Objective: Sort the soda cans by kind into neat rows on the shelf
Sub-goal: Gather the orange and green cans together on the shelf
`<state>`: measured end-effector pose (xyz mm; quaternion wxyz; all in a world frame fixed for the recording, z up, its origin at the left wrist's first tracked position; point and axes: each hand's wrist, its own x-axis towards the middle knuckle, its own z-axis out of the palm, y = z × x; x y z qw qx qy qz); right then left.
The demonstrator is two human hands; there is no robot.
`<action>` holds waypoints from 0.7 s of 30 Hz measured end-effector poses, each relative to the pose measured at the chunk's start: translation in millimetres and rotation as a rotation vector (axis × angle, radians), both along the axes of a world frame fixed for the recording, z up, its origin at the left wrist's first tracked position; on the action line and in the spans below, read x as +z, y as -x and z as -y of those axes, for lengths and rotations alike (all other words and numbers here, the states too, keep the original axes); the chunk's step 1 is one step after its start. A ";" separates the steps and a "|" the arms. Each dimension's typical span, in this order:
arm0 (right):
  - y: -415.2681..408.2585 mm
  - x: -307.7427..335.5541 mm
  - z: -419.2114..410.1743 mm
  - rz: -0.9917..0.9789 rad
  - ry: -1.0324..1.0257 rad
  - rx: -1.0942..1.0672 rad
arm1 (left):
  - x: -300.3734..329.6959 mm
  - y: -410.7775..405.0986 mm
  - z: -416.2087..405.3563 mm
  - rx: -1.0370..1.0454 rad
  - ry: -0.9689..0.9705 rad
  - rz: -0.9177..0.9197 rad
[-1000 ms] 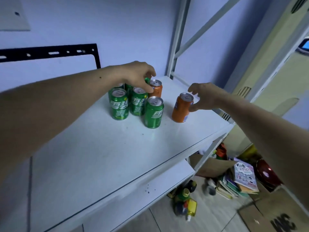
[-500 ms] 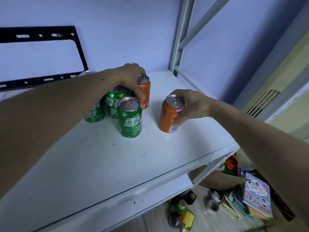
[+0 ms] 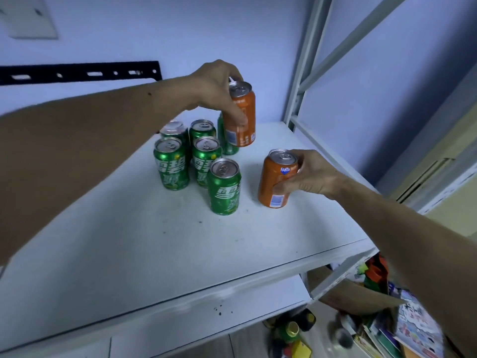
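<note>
Left hand (image 3: 216,86) has lifted its clamped orange can (image 3: 241,115) (earlier standing); right hand (image 3: 309,177) still grips second orange can (image 3: 275,182).

The green cans (image 3: 224,188) and both orange cans, one in the left hand (image 3: 242,117) and one beside the green cans in the right hand (image 3: 275,180), look like thin metal with glossy printed sides and bare, shiny silver tops. The shelf (image 3: 160,249) under the cans is a matt white board, smooth but flecked with dark specks, on a frame (image 3: 300,73) of painted pale metal. Behind the cans the wall (image 3: 134,29) is matt, with a black metal bracket (image 3: 77,74) with slots.
</note>
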<state>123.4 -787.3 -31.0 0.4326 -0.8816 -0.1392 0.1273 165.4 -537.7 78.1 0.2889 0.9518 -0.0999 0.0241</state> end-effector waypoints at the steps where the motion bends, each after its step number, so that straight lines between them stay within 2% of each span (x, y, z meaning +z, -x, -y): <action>1: -0.1 10.5 -3.5 0.013 -0.019 0.008 | 10.2 8.3 -5.6 0.003 -0.003 0.002; 6: 7.4 84.7 -48.9 0.119 -0.049 0.100 | 63.6 64.6 -60.9 0.091 -0.035 0.026; 11: 33.0 137.6 -139.4 0.187 -0.070 0.227 | 102.3 137.9 -148.9 0.240 -0.075 0.080; 16: 77.8 162.0 -275.0 0.225 -0.134 0.377 | 125.3 231.0 -265.4 0.405 -0.105 0.081; 21: 142.5 169.7 -426.2 0.217 -0.226 0.493 | 131.4 326.1 -395.1 0.533 -0.217 0.065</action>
